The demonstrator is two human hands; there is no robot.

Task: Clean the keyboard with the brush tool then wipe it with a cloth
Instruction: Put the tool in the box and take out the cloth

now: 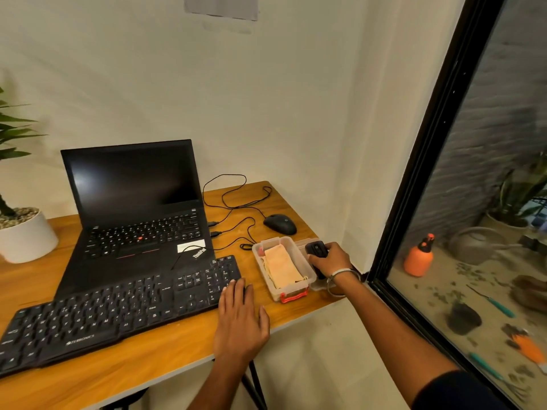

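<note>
Your left hand (240,316) lies flat on the right end of the black keyboard (118,306), fingers straight and together, fingertips on the edge by the number pad; it grips nothing. Your right hand (330,260) reaches past the clear plastic box (296,291) and curls its fingers round a black brush tool (316,250), thumb and fingers wrapped about its body (bristles not discernible at this angle). The tool sits over the clear lid (318,287) that lies just beside the box on its right. A thin bangle (340,276) circles that wrist.

The cloth (282,267), pale peach and folded, lies inside the box, which has a red latch (293,297) on its near end. The box stands on the wooden table (148,365), near the keyboard's right end but apart from it.

The keyboard lies at a slant across the table's front, its far edge overlapping the base of an open black laptop (136,220) (screen dark). A black wired mouse (280,224) sits behind the box, its cable (236,196) looping toward the laptop's side. A white pot (26,238) with a green plant stands at the table's left. A black-framed window (420,161) fills the right side.
</note>
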